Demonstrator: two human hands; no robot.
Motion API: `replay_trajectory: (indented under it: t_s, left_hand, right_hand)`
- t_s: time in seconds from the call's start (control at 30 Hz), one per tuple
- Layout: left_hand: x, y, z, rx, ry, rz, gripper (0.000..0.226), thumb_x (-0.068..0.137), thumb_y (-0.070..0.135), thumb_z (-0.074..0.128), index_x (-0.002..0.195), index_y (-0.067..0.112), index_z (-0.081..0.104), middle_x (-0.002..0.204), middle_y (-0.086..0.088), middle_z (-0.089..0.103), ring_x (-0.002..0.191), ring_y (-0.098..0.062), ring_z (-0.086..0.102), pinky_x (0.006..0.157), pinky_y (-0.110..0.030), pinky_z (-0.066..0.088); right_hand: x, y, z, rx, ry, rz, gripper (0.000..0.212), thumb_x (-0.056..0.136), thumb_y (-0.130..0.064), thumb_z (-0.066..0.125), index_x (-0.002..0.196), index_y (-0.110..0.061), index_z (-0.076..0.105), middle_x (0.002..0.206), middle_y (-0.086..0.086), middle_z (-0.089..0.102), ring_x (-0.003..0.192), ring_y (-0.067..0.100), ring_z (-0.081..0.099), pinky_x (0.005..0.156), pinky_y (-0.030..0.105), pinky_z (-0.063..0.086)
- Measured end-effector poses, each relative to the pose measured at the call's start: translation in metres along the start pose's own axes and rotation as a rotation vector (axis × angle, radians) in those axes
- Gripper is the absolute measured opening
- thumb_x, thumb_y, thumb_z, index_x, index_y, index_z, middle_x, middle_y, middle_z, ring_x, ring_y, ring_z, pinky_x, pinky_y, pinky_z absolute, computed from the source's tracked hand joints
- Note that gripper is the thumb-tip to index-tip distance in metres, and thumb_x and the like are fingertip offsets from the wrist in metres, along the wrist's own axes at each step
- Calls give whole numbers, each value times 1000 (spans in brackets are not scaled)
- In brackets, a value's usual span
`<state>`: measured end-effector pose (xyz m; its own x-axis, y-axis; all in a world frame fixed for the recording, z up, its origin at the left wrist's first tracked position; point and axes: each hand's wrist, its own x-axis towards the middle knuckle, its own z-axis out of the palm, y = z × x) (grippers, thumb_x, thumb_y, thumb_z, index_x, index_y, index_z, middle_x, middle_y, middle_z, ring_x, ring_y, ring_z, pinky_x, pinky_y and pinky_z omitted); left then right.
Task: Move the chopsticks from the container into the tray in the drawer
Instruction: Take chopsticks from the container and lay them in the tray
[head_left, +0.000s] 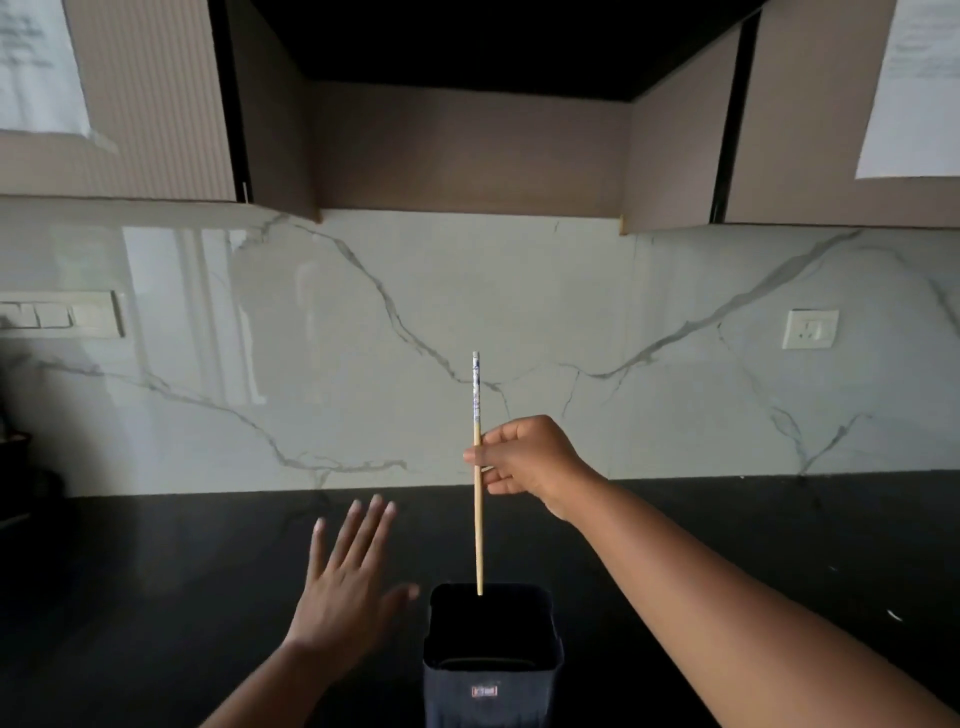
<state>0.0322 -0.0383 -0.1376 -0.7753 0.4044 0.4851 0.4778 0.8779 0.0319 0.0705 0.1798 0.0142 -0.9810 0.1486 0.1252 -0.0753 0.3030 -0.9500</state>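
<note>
Right hand (524, 462) pinching upright chopstick (477, 499), tip at far rim of black container (493, 670). Left hand (343, 587) spread flat, just left of container.

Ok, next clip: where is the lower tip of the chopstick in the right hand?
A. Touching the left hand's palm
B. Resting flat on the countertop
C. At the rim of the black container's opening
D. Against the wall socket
C: the right hand pinches the chopstick upright, and its lower tip sits at the far rim of the black container, while the left hand hovers open beside it.
</note>
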Motion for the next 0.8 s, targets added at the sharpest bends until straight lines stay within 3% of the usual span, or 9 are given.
replay_trajectory:
  t_s: [0.07, 0.17, 0.27, 0.4, 0.47, 0.53, 0.63, 0.7, 0.8]
  left_hand:
    - [23, 11, -38, 37, 246, 222, 78, 87, 60, 36, 149, 15, 25, 153, -10, 29, 141, -34, 29, 112, -51, 10]
    - [47, 24, -75, 37, 457, 557, 48, 91, 45, 47, 133, 23, 55, 145, -11, 44, 134, -32, 42, 110, -52, 29]
    - [53, 33, -96, -38, 491, 763, 25, 90, 32, 57, 103, 23, 76, 126, -5, 66, 119, -30, 60, 94, -47, 51]
    - [51, 45, -109, -138, 521, 822, 21, 90, 24, 59, 97, 17, 77, 107, 2, 74, 97, -17, 69, 84, -30, 52]
    - [50, 53, -117, -311, 515, 668, 20, 89, 19, 58, 97, 16, 76, 93, 5, 75, 81, -14, 67, 78, -24, 48]
    - [52, 63, -128, -593, 438, 297, 15, 92, 19, 60, 98, 22, 73, 89, 10, 74, 79, -8, 66, 73, -16, 46]
    - [67, 69, -142, -1112, 92, -197, 14, 90, 12, 63, 88, 22, 73, 81, 3, 75, 77, -13, 72, 83, -35, 56]
    - [75, 64, -146, -1228, -70, -307, 9, 89, 10, 65, 85, 13, 73, 75, -3, 75, 70, -21, 73, 86, -43, 56]
    - [73, 59, -145, -1288, -172, -376, 6, 86, 14, 71, 88, 9, 73, 76, -3, 76, 68, -18, 73, 67, -27, 59]
  right_hand:
    - [-2, -8, 0, 64, -6, 30, 13, 79, -9, 79, 83, -7, 67, 78, 11, 72, 60, 17, 71, 52, 24, 57]
    - [-6, -11, 4, 196, -26, 68, 14, 79, -10, 80, 85, -2, 69, 74, 11, 74, 61, 20, 73, 57, 29, 58]
    - [-12, -9, 7, 286, -50, 136, 11, 80, -7, 77, 85, 0, 71, 64, 7, 73, 57, 19, 71, 55, 29, 58]
    - [-23, -6, 8, 324, -75, 199, 13, 84, -10, 73, 86, 2, 71, 65, 10, 70, 57, 22, 68, 59, 35, 61]
    - [-28, -5, 8, 283, -45, 192, 18, 87, -18, 72, 93, -1, 69, 72, 10, 70, 58, 21, 68, 58, 32, 60]
    - [-34, -2, 9, 111, 2, 116, 15, 92, -27, 66, 99, -13, 67, 89, 5, 70, 68, 19, 68, 66, 30, 61]
    - [-45, 4, 13, 73, -69, 8, 13, 95, -27, 60, 92, -23, 72, 102, 1, 74, 93, 21, 70, 85, 32, 58]
    - [-53, 9, 16, 199, -149, 47, 16, 96, -25, 60, 97, -17, 73, 99, 2, 77, 93, 20, 73, 85, 34, 58]
    - [-61, 19, 22, 309, -141, 88, 12, 90, -19, 68, 95, -9, 73, 89, 7, 78, 82, 23, 75, 71, 32, 60]
